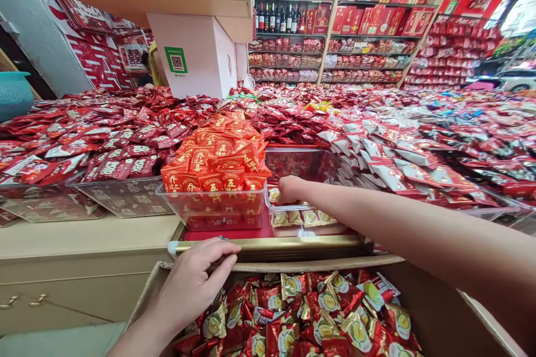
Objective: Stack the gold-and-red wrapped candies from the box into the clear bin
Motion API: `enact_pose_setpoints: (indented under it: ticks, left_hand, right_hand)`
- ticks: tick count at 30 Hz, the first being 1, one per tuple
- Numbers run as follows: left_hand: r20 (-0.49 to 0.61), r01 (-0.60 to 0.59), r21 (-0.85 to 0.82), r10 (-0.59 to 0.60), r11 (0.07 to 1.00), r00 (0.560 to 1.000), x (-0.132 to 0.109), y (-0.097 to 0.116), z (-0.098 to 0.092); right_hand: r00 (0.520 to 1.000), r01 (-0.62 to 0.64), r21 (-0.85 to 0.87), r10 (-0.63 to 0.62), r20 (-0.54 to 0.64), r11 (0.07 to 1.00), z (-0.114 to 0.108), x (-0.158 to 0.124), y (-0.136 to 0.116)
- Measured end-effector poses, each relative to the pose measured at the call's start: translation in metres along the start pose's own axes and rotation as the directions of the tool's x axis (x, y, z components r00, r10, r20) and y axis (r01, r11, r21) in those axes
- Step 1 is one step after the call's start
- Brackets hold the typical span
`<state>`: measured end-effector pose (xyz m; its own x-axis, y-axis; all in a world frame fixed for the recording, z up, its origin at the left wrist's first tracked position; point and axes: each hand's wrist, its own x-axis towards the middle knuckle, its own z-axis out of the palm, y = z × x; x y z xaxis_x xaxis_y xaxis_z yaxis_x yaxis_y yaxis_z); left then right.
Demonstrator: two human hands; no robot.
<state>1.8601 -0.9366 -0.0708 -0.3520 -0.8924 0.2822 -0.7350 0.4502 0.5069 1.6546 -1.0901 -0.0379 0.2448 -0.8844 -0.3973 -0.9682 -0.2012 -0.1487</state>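
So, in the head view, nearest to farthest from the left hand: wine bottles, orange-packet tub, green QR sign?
1. Orange-packet tub: just beyond the left hand.
2. Green QR sign: behind the tub, to the left.
3. Wine bottles: farthest back, right of the sign.

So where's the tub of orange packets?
In the head view, the tub sits left of centre, beside the clear bin the right hand reaches into, and beyond the left hand.
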Motion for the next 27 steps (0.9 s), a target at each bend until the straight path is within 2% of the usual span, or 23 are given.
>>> enact_pose_setpoints:
  ticks: [5,11,13,16,18,19,20,21,22,23,25,26,27]
  left_hand:
    - [-0.002,-0.003,-0.002,0.003,1.0,1.0,0.002,0.001,-0.001]
    - [-0.005,-0.012,-0.004,0.012,1.0,1.0,0.003,0.0,0.0]
    - [-0.002,-0.013,0.003,0.013,1.0,1.0,0.004,-0.001,0.0]
    - [0.002,-0.014,0.016,0.014,1.0,1.0,0.003,-0.003,0.001]
    - [0.003,-0.02,0.021,0.02,1.0,1.0,0.002,-0.004,0.002]
    - [0.004,-0.024,0.023,0.024,0.999,1.0,0.002,-0.004,0.002]
    - [0.007,-0.027,0.023,0.027,0.999,1.0,0.001,-0.004,0.002]
    - [0.012,-0.027,0.023,0.027,0.999,1.0,0.001,-0.004,0.002]
    - [0.016,-0.026,0.024,0.025,0.999,1.0,0.001,-0.004,0.001]
    - [0.02,-0.023,0.025,0.022,0.999,1.0,0.001,-0.003,0.001]
    - [0.022,-0.015,0.031,0.014,0.999,1.0,0.001,-0.002,0.001]
    - [0.021,-0.013,0.037,0.012,0.999,1.0,0.001,-0.002,0.001]
    - [0.016,-0.014,0.044,0.014,0.999,1.0,0.001,-0.002,0.001]
  right_hand:
    - [1.0,-0.001,-0.066,0.002,0.02,0.998,-0.001,0.0,-0.001]
    - [1.0,0.029,-0.058,-0.029,-0.004,0.998,0.001,-0.003,-0.001]
    - [0.998,0.035,-0.042,-0.036,-0.045,0.999,-0.002,-0.004,0.0]
    - [0.981,0.043,-0.037,-0.049,-0.189,0.998,-0.017,-0.017,0.0]
    - [0.928,0.064,-0.057,-0.08,-0.364,0.996,-0.03,-0.043,-0.005]
    - [0.882,0.088,-0.075,-0.113,-0.457,0.993,-0.034,-0.061,-0.008]
    - [0.811,0.134,-0.103,-0.169,-0.56,0.986,-0.034,-0.081,-0.012]
    - [0.745,0.196,-0.139,-0.239,-0.622,0.971,-0.029,-0.102,-0.016]
    - [0.719,0.272,-0.167,-0.315,-0.62,0.948,-0.016,-0.122,-0.019]
    - [0.73,0.357,-0.175,-0.39,-0.56,0.918,0.004,-0.139,-0.02]
    - [0.783,0.529,-0.178,-0.558,-0.276,0.83,0.065,-0.159,-0.017]
    - [0.799,0.569,-0.19,-0.593,-0.106,0.8,0.103,-0.162,-0.012]
    - [0.775,0.627,-0.195,-0.63,0.057,0.754,0.142,-0.16,-0.005]
